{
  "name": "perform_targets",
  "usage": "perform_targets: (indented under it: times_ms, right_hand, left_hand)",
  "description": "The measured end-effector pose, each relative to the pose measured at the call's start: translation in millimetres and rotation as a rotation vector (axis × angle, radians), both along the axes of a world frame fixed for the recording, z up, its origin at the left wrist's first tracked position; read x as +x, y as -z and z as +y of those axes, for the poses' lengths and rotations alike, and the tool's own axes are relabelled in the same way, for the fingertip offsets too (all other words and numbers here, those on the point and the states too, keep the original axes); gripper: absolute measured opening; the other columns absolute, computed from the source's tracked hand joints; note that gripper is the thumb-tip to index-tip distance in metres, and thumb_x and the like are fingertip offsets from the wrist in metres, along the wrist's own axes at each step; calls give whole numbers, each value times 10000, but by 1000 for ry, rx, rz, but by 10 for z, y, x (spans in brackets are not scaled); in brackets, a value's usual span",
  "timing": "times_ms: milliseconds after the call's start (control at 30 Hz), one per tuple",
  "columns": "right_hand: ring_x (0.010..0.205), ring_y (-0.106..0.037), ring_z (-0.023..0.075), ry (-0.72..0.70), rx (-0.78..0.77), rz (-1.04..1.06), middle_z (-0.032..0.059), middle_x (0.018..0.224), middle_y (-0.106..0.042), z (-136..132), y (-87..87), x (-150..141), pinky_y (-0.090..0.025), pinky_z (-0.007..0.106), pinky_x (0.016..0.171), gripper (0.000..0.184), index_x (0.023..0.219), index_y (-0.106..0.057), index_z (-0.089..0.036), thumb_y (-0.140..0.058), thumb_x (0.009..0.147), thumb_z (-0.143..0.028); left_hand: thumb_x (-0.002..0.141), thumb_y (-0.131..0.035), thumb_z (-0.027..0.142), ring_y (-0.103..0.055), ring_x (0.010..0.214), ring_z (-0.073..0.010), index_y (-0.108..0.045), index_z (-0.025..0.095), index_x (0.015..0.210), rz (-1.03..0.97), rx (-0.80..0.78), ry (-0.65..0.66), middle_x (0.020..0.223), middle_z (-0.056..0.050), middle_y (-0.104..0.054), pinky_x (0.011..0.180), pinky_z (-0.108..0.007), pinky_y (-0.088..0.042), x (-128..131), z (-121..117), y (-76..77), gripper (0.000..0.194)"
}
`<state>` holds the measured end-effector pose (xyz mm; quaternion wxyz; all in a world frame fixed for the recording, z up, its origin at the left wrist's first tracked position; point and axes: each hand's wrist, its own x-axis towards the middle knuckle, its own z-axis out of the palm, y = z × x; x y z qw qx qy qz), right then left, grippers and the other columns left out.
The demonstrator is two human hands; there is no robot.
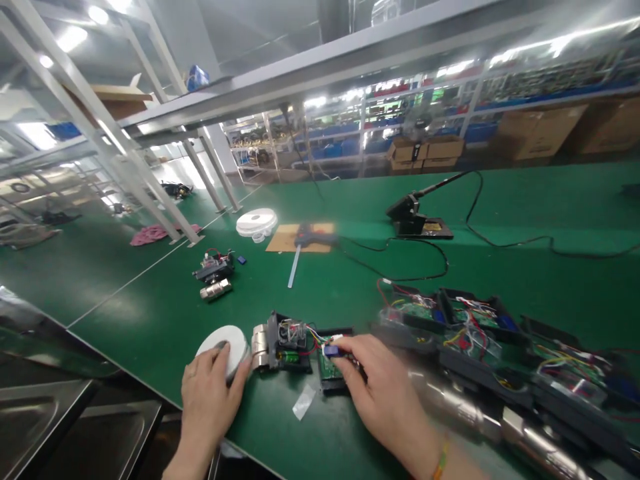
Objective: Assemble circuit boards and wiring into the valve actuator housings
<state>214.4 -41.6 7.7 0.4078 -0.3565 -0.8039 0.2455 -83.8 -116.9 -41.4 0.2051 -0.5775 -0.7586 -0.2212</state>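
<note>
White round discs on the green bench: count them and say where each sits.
2. One white disc lies at the near edge, under the left hand. The other white disc sits farther back, left of the cardboard sheet. The blurred clutter at right may hide more.

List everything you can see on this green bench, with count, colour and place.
white tape roll: one, white, near edge, under the left hand
valve assembly: one, black with silver fitting and coloured wires, near centre
green circuit board: one, beside the assembly
blue part: one, at the right fingertips
plastic scrap: one, clear, near edge
finished assemblies: several, black, right
second valve assembly: one, mid left
flat white rolls: stacked, far centre
glue gun: one, on cardboard
soldering iron stand: one, black, far right
pink cloth: one, far left
left hand: on the tape roll
right hand: grip on the blue part
</note>
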Motion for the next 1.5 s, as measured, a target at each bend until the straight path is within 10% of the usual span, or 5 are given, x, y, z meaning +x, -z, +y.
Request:
perform_targets:
  times_ms: [100,200,400,767,1500]
  right_hand:
    - [845,-652,226,-71,32,-110,56,917,-717,68,-114,33,-505,348,735,141,1005,-643,-196,-507,987,-165]
    - [845,-664,214,-123,7,-172,47,931,-729,110,-187,56,-511,335,743,145,1008,-649,-204,-511,985,-163]
    - [896,-653,201,-206,-51,-226,37,985,-720,131,-210,119,-512,320,789,184,1054,-639,-219,-494,981,-134]
    - [767,-578,262,-175,244,-601,60,828,-674,48,-117,33,-434,392,694,220,840,-653,-190,-566,771,0]
    - [934,-628,229,-216,57,-566,67,983,-724,43,24,26,-525,374,882,288,950,-712,-213,-509,847,-36]
  left_hand:
    - [932,-542,449,-612,1051,-354,-650,103,1155,14,186,-1,1103,-202,-645,939,-568,-501,284,-72,-41,426]
    - [913,-619,231,-669,877,-211,-602,194,1174,-138,329,270,1018,-97,-682,810,-345,-571,779,-162,-98,264]
    - [922,-559,222,-740,786,-196,-144,199,1576,-513,-74,530,1248,-142,-699,660,-275,-620,1405,-20,122,775]
    - [906,-545,165,-720,826,-148,-25,280,1587,-754,-94,544,1330,-73,-667,795,-265,-621,1332,70,223,865]
    - [907,-519,119,-724,984,-171,-34,290,1592,-745,-49,569,1312,-79,-675,832,-272,-619,1356,78,261,856]
